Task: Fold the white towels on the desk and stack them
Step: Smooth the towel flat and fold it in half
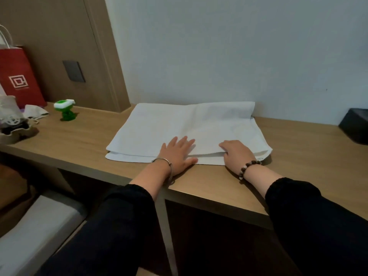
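Wooden desk bearing one white towel, which lies folded in at least two layers directly under and ahead of both hands, its near edge close to the desk's front edge. Left hand: palm down, fingers straight and spread, pressing flat on the towel near its front border, thumb stretched along that border. Right hand: just beside the left, knuckles up, thumb on top of the upper layer and fingertips curled in beneath it, pinching that layer at the near edge. A metal bangle circles the left wrist; a bead bracelet circles the right. Both forearms wear dark sleeves. Well to the left of the left hand stands a green toy and, farther left still, a red paper bag. Well to the right of the right hand, a black box sits against the wall.
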A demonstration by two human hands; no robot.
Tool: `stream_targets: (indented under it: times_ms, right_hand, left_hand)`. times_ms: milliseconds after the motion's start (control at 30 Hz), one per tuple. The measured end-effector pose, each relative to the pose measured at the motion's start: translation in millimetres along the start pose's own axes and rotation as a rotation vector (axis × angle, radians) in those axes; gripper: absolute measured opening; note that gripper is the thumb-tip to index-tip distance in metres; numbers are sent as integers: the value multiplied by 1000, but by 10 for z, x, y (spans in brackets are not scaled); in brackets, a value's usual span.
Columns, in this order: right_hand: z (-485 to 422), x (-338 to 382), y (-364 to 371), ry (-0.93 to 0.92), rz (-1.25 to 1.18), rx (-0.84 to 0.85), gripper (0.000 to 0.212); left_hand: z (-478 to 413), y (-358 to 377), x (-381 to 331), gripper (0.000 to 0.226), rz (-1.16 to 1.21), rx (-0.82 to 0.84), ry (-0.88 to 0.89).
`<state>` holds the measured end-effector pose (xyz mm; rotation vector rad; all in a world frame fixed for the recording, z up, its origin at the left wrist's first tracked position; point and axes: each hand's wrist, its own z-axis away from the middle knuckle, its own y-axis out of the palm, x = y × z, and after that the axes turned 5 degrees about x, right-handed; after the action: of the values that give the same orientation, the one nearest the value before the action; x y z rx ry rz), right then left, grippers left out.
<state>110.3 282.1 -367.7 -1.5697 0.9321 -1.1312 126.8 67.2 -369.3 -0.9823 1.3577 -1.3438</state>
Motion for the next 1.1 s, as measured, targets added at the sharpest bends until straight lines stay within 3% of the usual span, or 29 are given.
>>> stream_targets:
  times_ms: [133, 267, 367, 467, 600, 633, 733, 800, 967, 1100]
  right_hand:
    - [34, -262, -103, 191, 154, -58, 12]
    - [-48, -440, -111, 260, 185, -101, 31]
    - [-90, -455, -114, 257, 208, -171, 30]
    - [-96, -512, -206, 235, 209, -323, 23]
    - [8, -417, -353, 4, 74, -766, 23]
    - [20, -371, -387, 1, 129, -722, 23]
    - [-40, -410, -329, 254, 282, -116, 26]
    - [-74, -489, -276, 342, 228, 62, 25]
    - [-86, -520, -199, 332, 158, 23, 24]
    - [-49, -531, -160, 347, 161, -28, 24]
  left_hand:
    - [-160, 90, -300, 57, -18, 35, -74]
    - [-250, 84, -217, 55, 25, 18, -96]
    - [-307, 99, -207, 53, 51, -13, -101]
    - [-339, 109, -208, 52, 55, -20, -106]
    - [-347, 113, -192, 51, 59, -32, -124]
    - [-347, 108, -186, 51, 64, -37, -131]
    - [-339, 97, -177, 50, 86, -43, -123]
    - [-324, 73, -174, 45, 137, -77, -85]
    - [-163, -12, -221, 37, 254, -402, 158]
    - [-43, -190, -393, 25, 106, -709, 287]
